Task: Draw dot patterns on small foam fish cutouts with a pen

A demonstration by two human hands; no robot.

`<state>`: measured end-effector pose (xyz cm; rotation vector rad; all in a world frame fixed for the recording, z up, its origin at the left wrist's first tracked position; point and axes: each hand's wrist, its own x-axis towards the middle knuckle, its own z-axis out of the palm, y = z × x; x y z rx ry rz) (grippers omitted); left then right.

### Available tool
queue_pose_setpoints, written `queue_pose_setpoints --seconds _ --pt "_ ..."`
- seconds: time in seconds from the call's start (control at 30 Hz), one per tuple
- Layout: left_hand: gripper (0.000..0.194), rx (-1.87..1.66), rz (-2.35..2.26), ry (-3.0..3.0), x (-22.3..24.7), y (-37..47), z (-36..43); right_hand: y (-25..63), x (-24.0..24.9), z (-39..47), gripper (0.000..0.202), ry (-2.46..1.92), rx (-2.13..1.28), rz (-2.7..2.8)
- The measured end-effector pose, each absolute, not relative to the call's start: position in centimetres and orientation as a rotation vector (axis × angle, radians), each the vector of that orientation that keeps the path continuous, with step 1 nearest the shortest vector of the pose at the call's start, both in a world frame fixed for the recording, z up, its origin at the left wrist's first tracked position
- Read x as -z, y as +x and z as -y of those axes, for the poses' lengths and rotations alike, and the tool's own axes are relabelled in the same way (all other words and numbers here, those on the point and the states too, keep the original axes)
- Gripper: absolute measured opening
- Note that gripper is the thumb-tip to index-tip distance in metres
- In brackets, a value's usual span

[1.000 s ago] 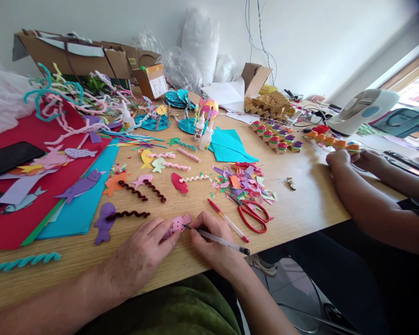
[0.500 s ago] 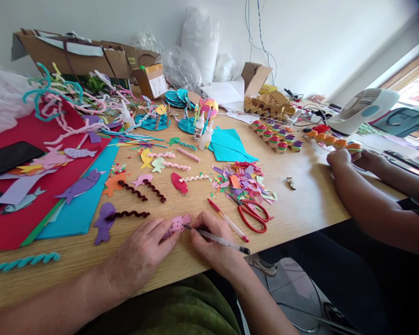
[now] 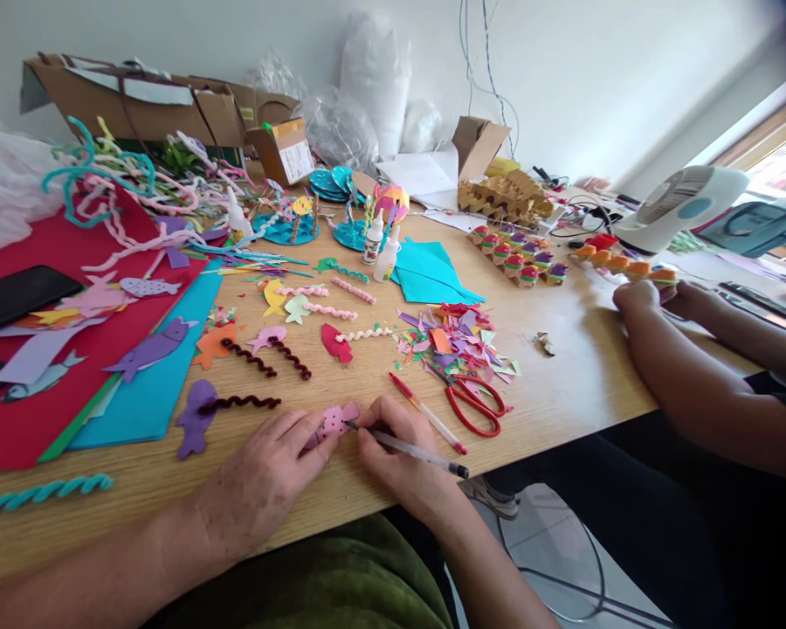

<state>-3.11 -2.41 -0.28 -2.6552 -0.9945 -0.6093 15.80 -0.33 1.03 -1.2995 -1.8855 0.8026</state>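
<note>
Between the fingers and thumb of my left hand [image 3: 272, 467] is a small pink paper fish [image 3: 334, 420] with dark dots, held at the table's near edge. My fingers cover part of its left end. My right hand [image 3: 403, 454] grips a black-capped gel pen [image 3: 412, 452], its tip touching the fish near the tail. Just beyond my right hand lie a red pen [image 3: 427, 414] and red-handled scissors [image 3: 475, 402]. To the left of the fish rests a purple paper fish [image 3: 196, 419] with a curly brown pipe cleaner on it.
Paper scraps [image 3: 455, 341] are heaped beyond the scissors. Glue bottles [image 3: 386, 260] stand mid-table near a blue sheet [image 3: 430, 271]. Coloured paper [image 3: 124, 411] and a phone [image 3: 23, 297] lie left. At right, a co-worker's hands [image 3: 655, 299] are by a painted egg-carton strip [image 3: 619, 264].
Almost nothing differs. My hands, the pink paper fish and the pen keep nearly the same positions.
</note>
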Motion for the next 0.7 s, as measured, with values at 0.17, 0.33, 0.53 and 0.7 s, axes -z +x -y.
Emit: queue_pose_setpoints --seconds 0.17,0.33,0.53,0.7 --pt "0.038 0.630 0.977 -2.647 0.23 -3.10 2.31 15.81 -1.18 0.38 0.009 -1.296 -0.815 1.892" --pt "0.039 0.634 0.996 -2.660 0.58 -3.02 2.45 15.83 -1.15 0.37 0.009 -1.285 -0.775 1.888" --pt "0.039 0.596 0.983 -2.659 0.38 -2.98 2.33 15.77 -1.15 0.34 0.009 -1.293 -0.768 1.896" --pt "0.038 0.604 0.976 -2.645 0.06 -3.11 2.36 15.84 -1.13 0.37 0.009 -1.286 -0.789 1.897"
